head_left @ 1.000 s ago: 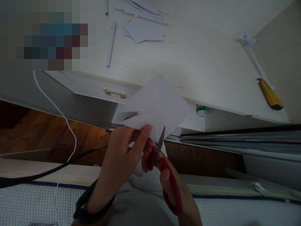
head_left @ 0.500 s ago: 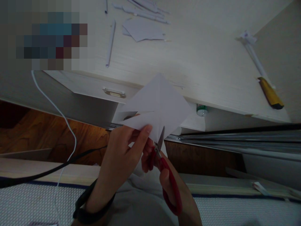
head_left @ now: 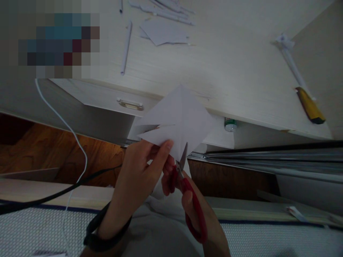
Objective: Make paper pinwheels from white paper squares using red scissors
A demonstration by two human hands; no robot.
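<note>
The left hand has its grip closed in a pinch on the paper, thumb on top; the right hand has its grip closed round the scissors, thumb through a red loop. Against half a second ago, hands, paper and scissors keep almost the same pose; only the view has shifted slightly, with loose items at the far side sitting a touch higher. The white surface runs across beyond the hands, a broad stretch of it showing between the stacked sheets toward its far edge and the yellow handle by its near right corner. The paper is held in the air at the near edge, its far corner overlapping that edge in view, a slit running in from its left side. One scissor blade lies over its near corner. A paper tube lies left of the sheets; a small jar shows beneath the near edge.
</note>
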